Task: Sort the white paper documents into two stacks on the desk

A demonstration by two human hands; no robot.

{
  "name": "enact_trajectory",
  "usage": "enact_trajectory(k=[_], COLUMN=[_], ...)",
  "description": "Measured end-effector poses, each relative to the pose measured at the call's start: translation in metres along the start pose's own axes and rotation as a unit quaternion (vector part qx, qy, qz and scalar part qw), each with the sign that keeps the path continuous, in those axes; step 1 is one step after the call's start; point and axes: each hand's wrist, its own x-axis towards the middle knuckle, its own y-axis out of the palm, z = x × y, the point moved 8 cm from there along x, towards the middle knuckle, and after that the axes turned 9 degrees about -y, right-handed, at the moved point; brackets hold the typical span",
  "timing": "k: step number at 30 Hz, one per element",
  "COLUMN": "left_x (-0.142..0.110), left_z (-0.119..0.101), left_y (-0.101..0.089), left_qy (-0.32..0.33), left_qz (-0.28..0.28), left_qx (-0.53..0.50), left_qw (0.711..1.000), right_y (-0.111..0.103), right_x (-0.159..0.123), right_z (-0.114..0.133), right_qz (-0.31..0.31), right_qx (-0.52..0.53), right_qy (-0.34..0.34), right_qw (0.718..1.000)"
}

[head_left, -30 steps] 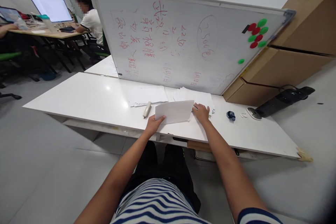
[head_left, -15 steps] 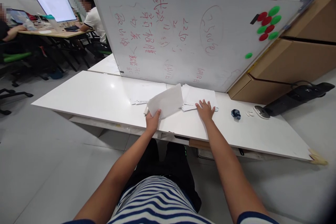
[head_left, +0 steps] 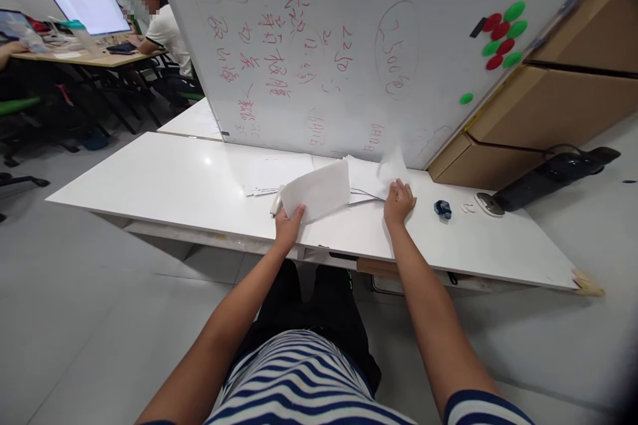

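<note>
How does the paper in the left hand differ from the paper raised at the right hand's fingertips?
Pose: the left-hand paper looks only slightly curved, while the right-hand paper curls upward.
Clarity: the left-hand paper has fairly clear edges; the right-hand paper is blurred.
Visible area: the left-hand paper shows a broad face, the right-hand paper a smaller patch.
Both are white, with no writing that I can make out.
</note>
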Motion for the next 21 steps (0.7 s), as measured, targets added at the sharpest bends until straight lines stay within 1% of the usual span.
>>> enact_trajectory(k=[1, 2, 3, 4, 6, 7, 8, 9, 10, 11, 13, 15, 16, 18, 21], left_x=[0.000, 0.001, 0.001, 0.001, 0.002, 0.002, 0.003, 0.003, 0.004, 0.004, 0.004, 0.003, 0.003, 0.002, 0.001], left_z=[0.000, 0.000, 0.000, 0.000, 0.000, 0.000, 0.001, 0.001, 0.001, 0.002, 0.000, -0.001, -0.001, -0.001, -0.003], left_y=[0.001, 0.002, 0.004, 0.005, 0.006, 0.006, 0.006, 0.006, 0.006, 0.006, 0.008, 0.010, 0.010, 0.009, 0.008], left_qy=[-0.001, -0.002, -0.003, -0.001, 0.002, 0.002, 0.003, 0.003, 0.004, 0.008, 0.019, 0.025, 0.024, 0.020, 0.021], left_qz=[0.007, 0.016, 0.027, 0.038, 0.051, 0.053, 0.054, 0.055, 0.057, 0.061, 0.075, 0.088, 0.091, 0.083, 0.074], left_qx=[0.005, 0.009, 0.012, 0.014, 0.019, 0.021, 0.020, 0.016, 0.008, -0.004, -0.031, -0.045, -0.045, -0.035, -0.010], left_qw=[1.000, 1.000, 1.000, 0.999, 0.999, 0.998, 0.998, 0.998, 0.998, 0.998, 0.996, 0.995, 0.995, 0.996, 0.997], right_y=[-0.012, -0.022, -0.028, -0.031, -0.021, -0.015, -0.007, 0.001, 0.010, 0.020, 0.040, 0.057, 0.065, 0.079, 0.095], right_x=[0.000, -0.002, -0.007, -0.014, -0.037, -0.054, -0.071, -0.088, -0.103, -0.116, -0.133, -0.143, -0.146, -0.155, -0.173], right_z=[0.007, 0.015, 0.024, 0.036, 0.069, 0.083, 0.094, 0.101, 0.106, 0.108, 0.106, 0.103, 0.103, 0.108, 0.123], right_qz=[-0.046, -0.079, -0.097, -0.102, -0.017, 0.015, 0.039, 0.055, 0.067, 0.074, 0.085, 0.100, 0.110, 0.133, 0.177], right_qx=[0.082, 0.179, 0.284, 0.387, 0.552, 0.602, 0.632, 0.647, 0.651, 0.648, 0.629, 0.608, 0.602, 0.601, 0.612], right_qy=[0.026, 0.053, 0.082, 0.108, 0.167, 0.204, 0.238, 0.265, 0.285, 0.298, 0.311, 0.316, 0.321, 0.335, 0.355], right_qw=[0.995, 0.979, 0.950, 0.910, 0.817, 0.772, 0.736, 0.713, 0.700, 0.697, 0.707, 0.721, 0.722, 0.713, 0.684])
